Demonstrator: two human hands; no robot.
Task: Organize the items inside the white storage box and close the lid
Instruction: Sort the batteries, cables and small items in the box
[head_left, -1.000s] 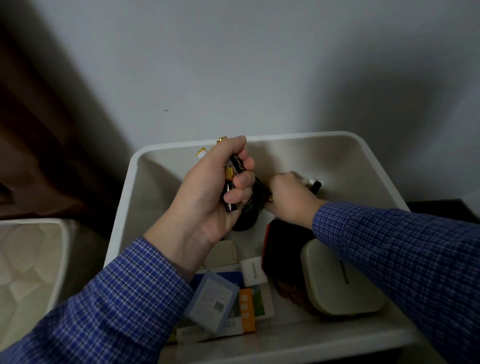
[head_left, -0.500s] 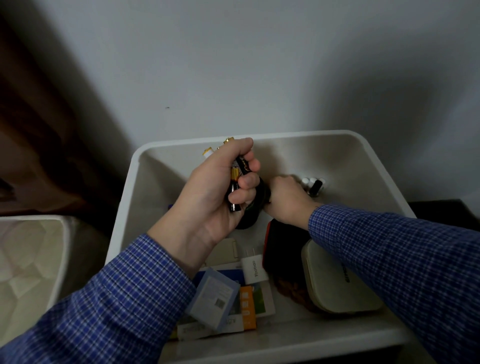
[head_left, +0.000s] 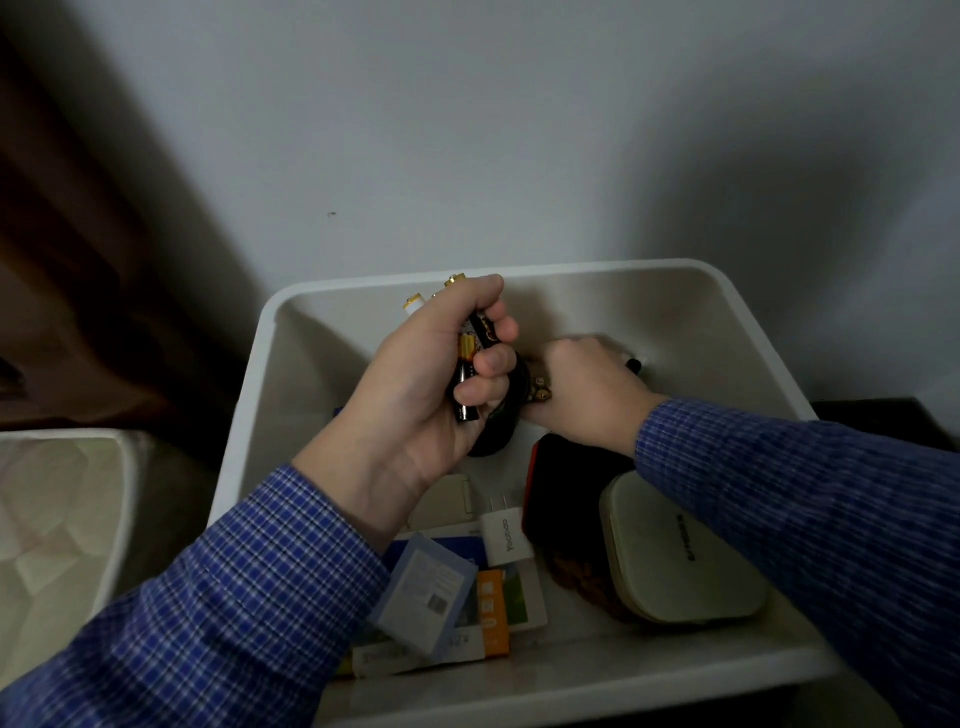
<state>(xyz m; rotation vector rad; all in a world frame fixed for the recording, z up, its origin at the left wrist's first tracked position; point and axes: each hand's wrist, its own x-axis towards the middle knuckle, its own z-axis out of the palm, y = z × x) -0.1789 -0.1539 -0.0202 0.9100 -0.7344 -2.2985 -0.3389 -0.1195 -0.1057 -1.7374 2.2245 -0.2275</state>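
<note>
The white storage box (head_left: 249, 395) stands open against the wall. Above its middle, my left hand (head_left: 415, 405) grips a bundle of batteries (head_left: 470, 358), black and gold ones plus a white one poking out on top. Just to the right, my right hand (head_left: 582, 395) reaches down by the back wall with its fingers curled round more small batteries (head_left: 540, 389), mostly hidden. A black coiled item (head_left: 498, 431) lies under both hands. In the box also lie a white charger plug (head_left: 504, 535), a cream case (head_left: 680, 561), a black and red pouch (head_left: 566, 483) and card packs (head_left: 447, 597).
A second pale bin (head_left: 57, 525) stands to the left of the box. A grey wall rises right behind the box, and a dark brown curtain (head_left: 78, 234) hangs at the left. A dark surface edge (head_left: 883, 415) shows at the right.
My left hand has stayed raised with its batteries. My right hand has shifted slightly along the back of the box, covering the small white and black items that showed beside it before.
</note>
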